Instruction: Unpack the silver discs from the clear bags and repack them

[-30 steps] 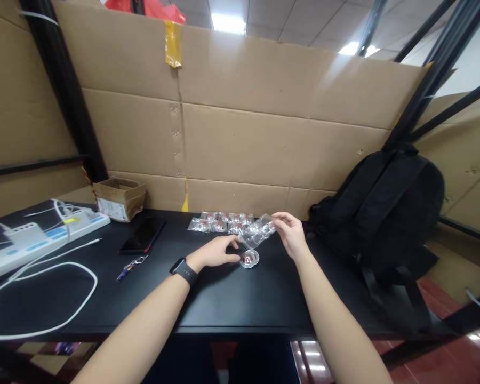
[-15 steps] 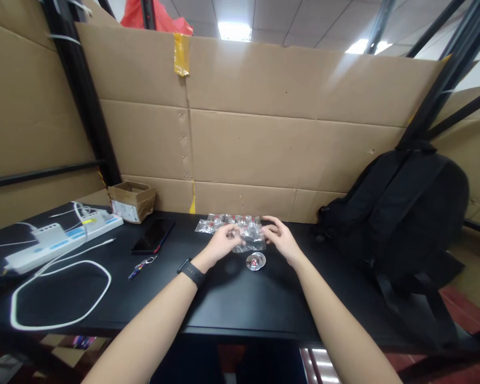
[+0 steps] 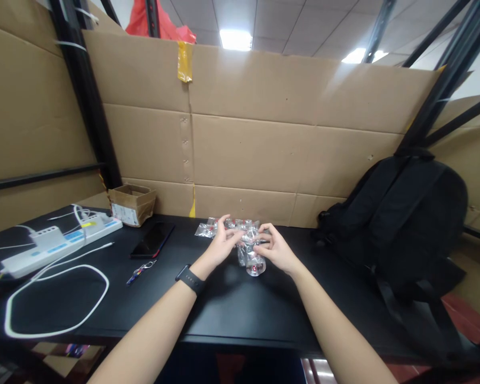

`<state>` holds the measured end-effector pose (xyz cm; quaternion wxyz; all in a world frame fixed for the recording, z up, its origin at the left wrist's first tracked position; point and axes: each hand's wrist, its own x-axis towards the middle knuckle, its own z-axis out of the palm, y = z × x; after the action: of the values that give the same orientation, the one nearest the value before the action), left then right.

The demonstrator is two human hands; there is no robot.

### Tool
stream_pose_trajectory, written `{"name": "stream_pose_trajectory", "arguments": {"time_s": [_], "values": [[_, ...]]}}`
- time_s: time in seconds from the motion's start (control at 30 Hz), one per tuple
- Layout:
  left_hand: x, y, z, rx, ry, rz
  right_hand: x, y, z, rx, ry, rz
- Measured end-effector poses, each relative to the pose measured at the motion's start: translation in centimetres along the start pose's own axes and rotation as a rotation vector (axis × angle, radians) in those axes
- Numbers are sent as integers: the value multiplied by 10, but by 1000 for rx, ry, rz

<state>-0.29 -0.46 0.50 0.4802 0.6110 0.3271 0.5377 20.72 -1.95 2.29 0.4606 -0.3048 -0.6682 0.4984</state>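
Note:
A clear, crinkled plastic bag [image 3: 246, 257] is held up between both my hands over the black table. My left hand [image 3: 222, 244], with a dark watch on its wrist, grips its left side, one finger raised. From the right, my right hand [image 3: 278, 249] has thumb and fingers closed on the other edge. What the bag contains is hard to make out. Just below it lies a shiny round disc [image 3: 256, 269] with a red mark, partly covered by the bag. Several more small clear packets [image 3: 206, 229] with red spots lie behind my hands.
To the left are a phone [image 3: 152, 240], a key ring [image 3: 141, 271], a white power strip [image 3: 62, 245] with a looped cable and a small cardboard box [image 3: 133, 204]. A black backpack [image 3: 404, 213] occupies the right. A cardboard wall [image 3: 256, 149] closes off the back.
The bag has been lifted and turned more upright, its lower end now over the disc. My right fingers have closed in on it; one left finger has risen.

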Motion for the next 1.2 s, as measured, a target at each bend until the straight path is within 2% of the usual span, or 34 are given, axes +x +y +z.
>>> {"name": "stream_pose_trajectory", "arguments": {"time_s": [0.1,0.17,0.37,0.53,0.7,0.87,1.03,1.1,1.13,1.2], "values": [[-2,0,0,3,-54,12,4,4,-3,17,123,-50],[-2,-1,1,17,-83,56,5,4,-6,-17,158,-56],[-3,1,6,162,-141,146,2,0,-10,-160,130,-16],[-5,3,5,222,-176,141,2,2,-9,-159,138,1],[-6,6,2,287,-155,90,1,2,-11,-171,160,9],[-6,6,-2,318,-153,101,-2,0,-8,-157,91,59],[-3,-2,-7,314,-199,121,-1,3,-13,-181,68,59],[0,-5,-12,331,-153,168,0,5,-17,-174,90,33],[2,-5,-17,358,-91,197,1,6,-19,-169,112,17],[9,-3,-30,450,111,240,2,8,-23,-178,169,-13]]}}
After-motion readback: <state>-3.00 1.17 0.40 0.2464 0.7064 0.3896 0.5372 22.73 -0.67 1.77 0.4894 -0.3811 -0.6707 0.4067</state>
